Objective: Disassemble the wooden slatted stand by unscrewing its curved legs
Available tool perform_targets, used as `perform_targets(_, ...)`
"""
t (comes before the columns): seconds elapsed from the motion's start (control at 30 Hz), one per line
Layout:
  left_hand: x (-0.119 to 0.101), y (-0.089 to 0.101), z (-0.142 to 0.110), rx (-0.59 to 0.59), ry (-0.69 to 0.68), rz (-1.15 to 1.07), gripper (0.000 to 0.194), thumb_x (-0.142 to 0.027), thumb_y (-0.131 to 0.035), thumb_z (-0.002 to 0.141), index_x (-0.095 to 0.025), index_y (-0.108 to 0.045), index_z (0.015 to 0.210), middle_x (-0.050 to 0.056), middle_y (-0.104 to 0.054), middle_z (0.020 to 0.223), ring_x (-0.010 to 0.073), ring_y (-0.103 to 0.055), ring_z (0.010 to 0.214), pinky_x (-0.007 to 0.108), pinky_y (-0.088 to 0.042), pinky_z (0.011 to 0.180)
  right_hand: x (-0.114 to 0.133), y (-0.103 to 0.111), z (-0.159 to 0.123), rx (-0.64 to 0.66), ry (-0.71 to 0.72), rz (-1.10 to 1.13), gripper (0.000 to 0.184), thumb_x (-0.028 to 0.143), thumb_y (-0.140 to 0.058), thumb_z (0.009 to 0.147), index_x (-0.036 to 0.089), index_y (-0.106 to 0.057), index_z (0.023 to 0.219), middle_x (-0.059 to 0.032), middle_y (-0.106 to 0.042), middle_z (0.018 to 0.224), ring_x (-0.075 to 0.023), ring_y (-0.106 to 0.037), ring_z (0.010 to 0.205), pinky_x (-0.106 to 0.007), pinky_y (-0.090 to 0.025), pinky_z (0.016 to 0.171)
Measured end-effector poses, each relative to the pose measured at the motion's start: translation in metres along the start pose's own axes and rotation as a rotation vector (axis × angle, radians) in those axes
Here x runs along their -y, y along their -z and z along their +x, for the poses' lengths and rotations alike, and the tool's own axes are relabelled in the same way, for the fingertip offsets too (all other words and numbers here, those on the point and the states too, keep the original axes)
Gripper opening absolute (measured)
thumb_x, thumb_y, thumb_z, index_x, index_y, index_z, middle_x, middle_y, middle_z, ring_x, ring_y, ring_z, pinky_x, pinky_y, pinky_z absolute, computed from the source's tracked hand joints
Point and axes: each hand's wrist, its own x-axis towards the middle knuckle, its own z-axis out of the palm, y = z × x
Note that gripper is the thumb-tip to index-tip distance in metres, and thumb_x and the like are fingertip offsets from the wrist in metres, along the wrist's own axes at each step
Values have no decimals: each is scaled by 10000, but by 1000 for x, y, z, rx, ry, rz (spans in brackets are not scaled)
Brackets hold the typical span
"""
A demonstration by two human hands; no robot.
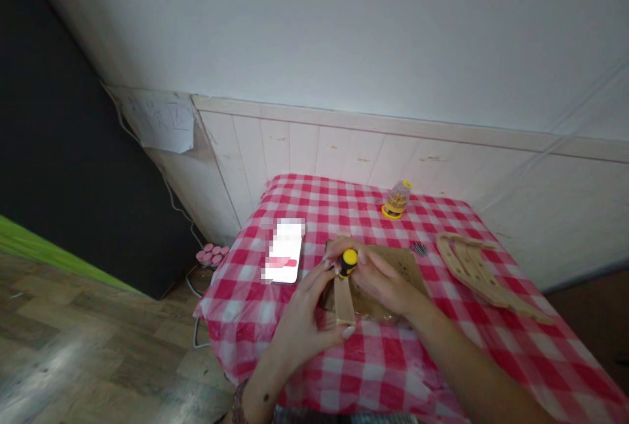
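Note:
A small table with a red-and-white checked cloth (417, 358) stands against a white panelled wall. My right hand (378, 276) is closed round a screwdriver with a yellow-and-black handle (348, 261), held upright over a narrow wooden strip (343, 301). My left hand (307, 316) grips that strip from the left, thumb pressed along its near end. The strip rests on a flat brown wooden board (400, 267) under both hands. The screwdriver's tip is hidden by my fingers.
A white phone (285, 250) lies left of the board. A yellow-based jar of screwdriver bits (396, 200) stands at the back. A few dark screws (419, 249) lie by the board. Curved wooden cut-out pieces (484, 276) lie at the right. Pink objects (211, 255) and cables sit on the floor.

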Motion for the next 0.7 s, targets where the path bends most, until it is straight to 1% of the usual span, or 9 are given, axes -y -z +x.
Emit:
perform_targets(0.1,-1,0,1,15,5,-11,763,-618,-715,856,-269,-465,1487,146,-480,1561,374,-447,1452,586,-405,1172,8,-2,5,-28,53,-42,343,577,-497,1014,270,-640,1062,-65,-616,1107,-211,-599,1062,-410,-479,996)
perform_targets(0.23,-2,0,2,16,4,-26,774,-638,-710,853,-269,-468,1489,145,-474,1567,374,-443,1456,582,-401,1174,17,-11,9,-85,73,86,205,456,-665,964,282,-561,995,-37,-556,1248,-179,-634,1110,-388,-529,965)
perform_targets(0.37,-4,1,3,10,-5,-36,781,-649,-691,866,-273,-445,1504,146,-469,1571,368,-436,1461,577,-394,1176,17,-15,6,-165,9,130,253,415,-697,949,272,-488,955,-35,-442,1479,-117,-658,921,-341,-567,860)
perform_targets(0.4,-4,1,4,17,-7,-41,781,-648,-689,868,-272,-441,1506,148,-470,1570,366,-439,1458,575,-395,1174,15,-15,5,-176,-3,117,258,433,-683,955,273,-481,959,-43,-482,1450,-107,-640,846,-323,-566,812)
perform_targets(0.47,-6,2,4,33,-1,-47,760,-642,-693,868,-267,-460,1487,151,-476,1564,364,-449,1449,567,-401,1168,10,-14,2,-167,-9,79,252,497,-622,980,280,-496,998,-43,-618,1220,-116,-584,729,-302,-547,730)
perform_targets(0.53,-8,3,5,37,9,-49,731,-636,-699,865,-263,-489,1458,150,-477,1563,363,-454,1443,560,-399,1169,4,-12,-1,-133,-4,68,317,591,-513,1003,282,-542,1073,-21,-632,963,-147,-552,698,-318,-532,718)
perform_targets(0.57,-9,4,5,36,9,-51,726,-635,-701,863,-262,-495,1451,149,-476,1565,362,-454,1443,560,-392,1174,1,-11,-2,-120,-7,86,391,640,-451,1005,281,-564,1114,-19,-613,907,-166,-556,717,-337,-533,739)
perform_targets(0.63,-9,4,5,30,5,-54,735,-636,-701,861,-260,-489,1457,148,-473,1568,364,-447,1447,566,-373,1186,-4,-10,-4,-107,-27,153,521,710,-360,993,281,-594,1171,-36,-598,915,-202,-585,803,-375,-537,791)
perform_targets(0.7,-8,3,5,34,4,-53,752,-633,-704,860,-259,-477,1471,148,-468,1571,366,-435,1456,570,-360,1194,-7,-9,-5,-99,-53,201,552,719,-344,989,283,-606,1205,-60,-603,995,-229,-604,910,-403,-541,839)
